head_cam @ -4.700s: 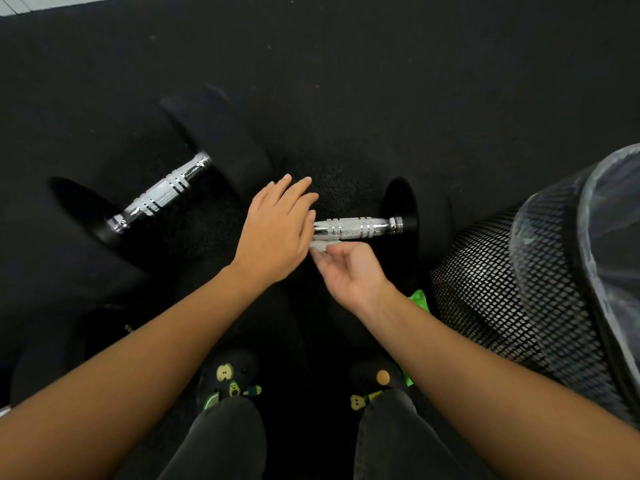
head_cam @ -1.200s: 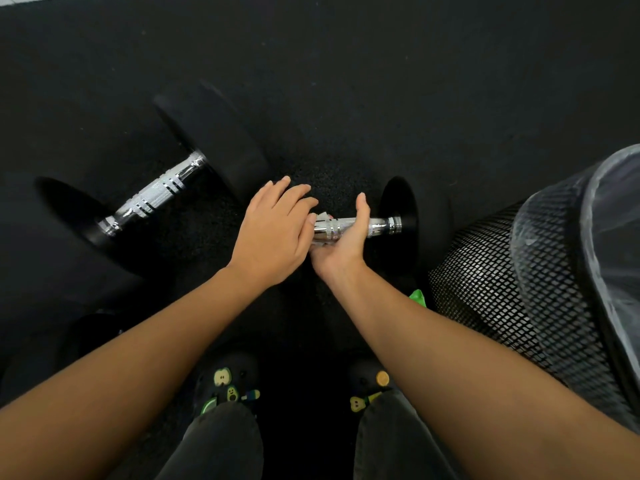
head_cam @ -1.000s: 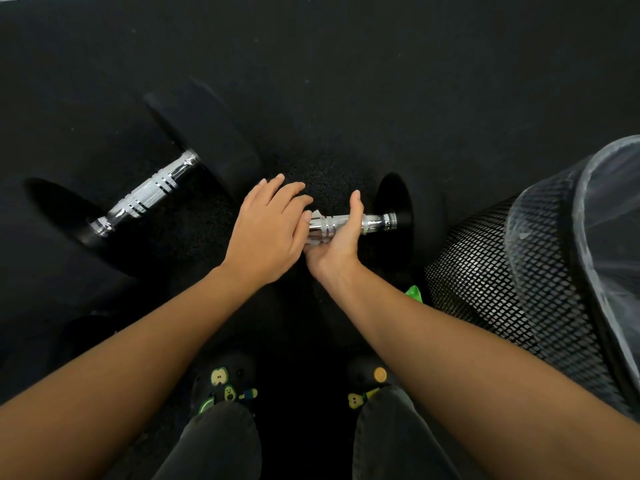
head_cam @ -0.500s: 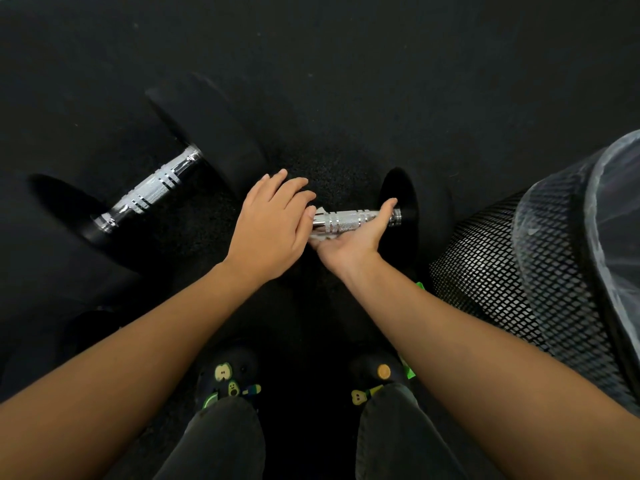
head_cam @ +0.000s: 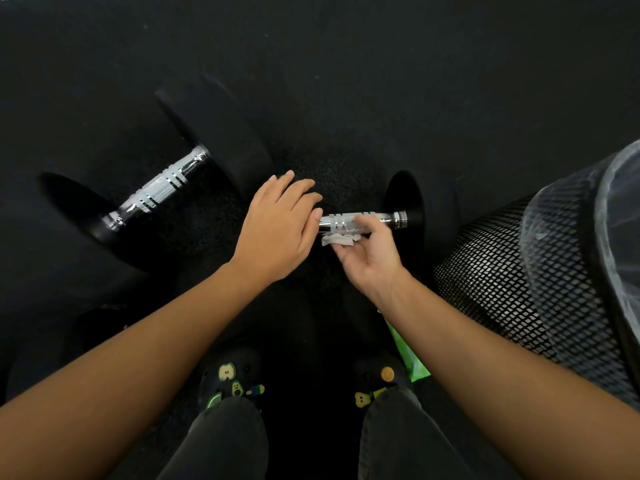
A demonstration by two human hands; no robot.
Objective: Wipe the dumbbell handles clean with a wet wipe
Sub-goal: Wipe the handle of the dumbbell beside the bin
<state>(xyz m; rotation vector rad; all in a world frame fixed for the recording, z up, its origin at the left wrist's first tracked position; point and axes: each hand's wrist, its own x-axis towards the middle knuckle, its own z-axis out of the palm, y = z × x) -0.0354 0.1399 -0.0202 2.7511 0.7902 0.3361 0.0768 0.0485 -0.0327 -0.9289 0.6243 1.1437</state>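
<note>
Two black dumbbells lie on the dark floor. The near dumbbell has a chrome handle [head_cam: 360, 219] running left to right between my hands. My left hand [head_cam: 280, 226] rests flat, fingers straight, on its hidden left weight. My right hand [head_cam: 367, 258] is palm up just under the handle and pinches a crumpled white wet wipe [head_cam: 337, 239] against the handle's underside, thumb over the bar. The far dumbbell lies at an angle on the left, its chrome handle [head_cam: 157, 188] bare.
A black mesh waste bin [head_cam: 519, 268] with a clear liner stands close on the right, next to the near dumbbell's right weight [head_cam: 407, 199]. A green packet [head_cam: 410, 355] lies on the floor by my right shoe. My knees and shoes fill the bottom centre.
My right hand has drawn back from gripping the handle and turned palm up, so the wipe now shows beneath the bar. My left hand has stayed on the weight.
</note>
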